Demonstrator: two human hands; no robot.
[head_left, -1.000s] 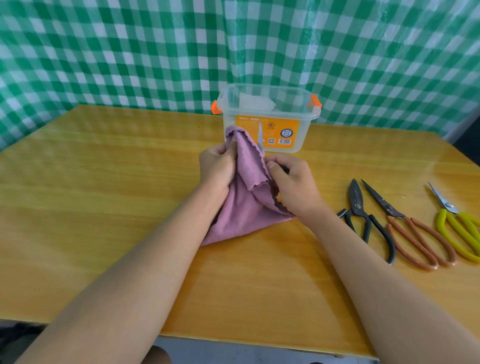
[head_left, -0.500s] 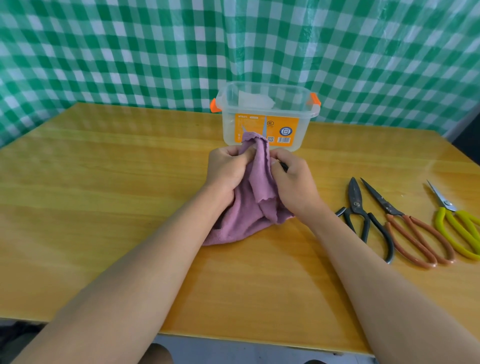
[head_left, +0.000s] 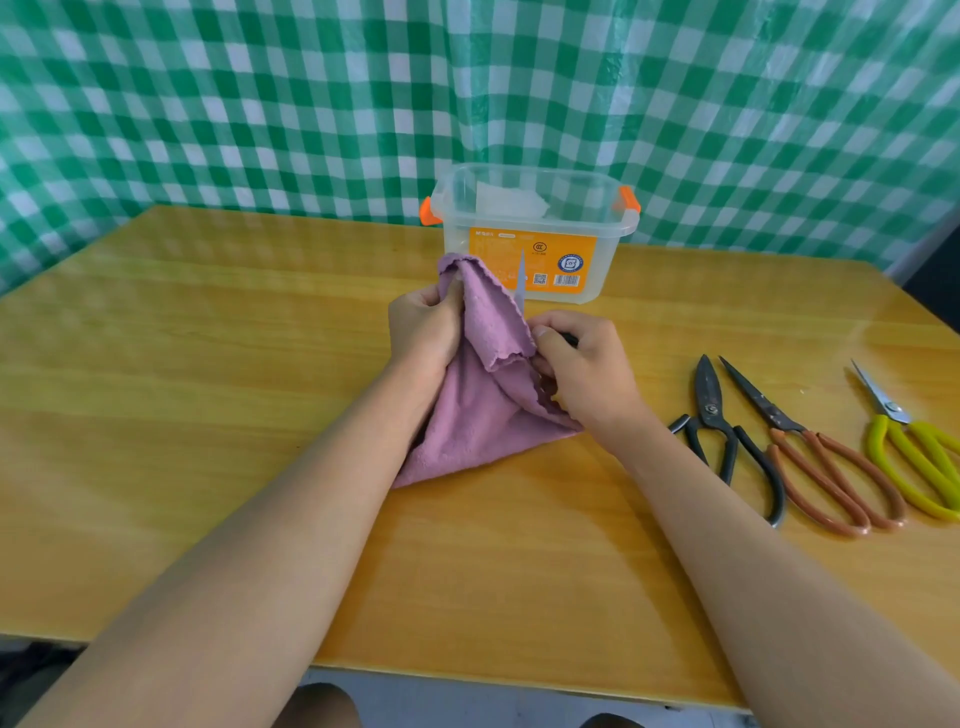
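Cloth (head_left: 483, 415) gripped by left hand (head_left: 423, 332), bladed tool (head_left: 520, 283) by right hand (head_left: 587, 369); scissors (head_left: 709, 400) well right

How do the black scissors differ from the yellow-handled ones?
The black scissors have broad dark blades; the yellow-handled scissors have slim bright ones. The black scissors lie nearest the right hand, the yellow-handled scissors farthest. Both lie flat on the table, tips pointing away.

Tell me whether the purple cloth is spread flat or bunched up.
Bunched: the left hand grips the cloth in folds against a blade; its lower end rests on the table.
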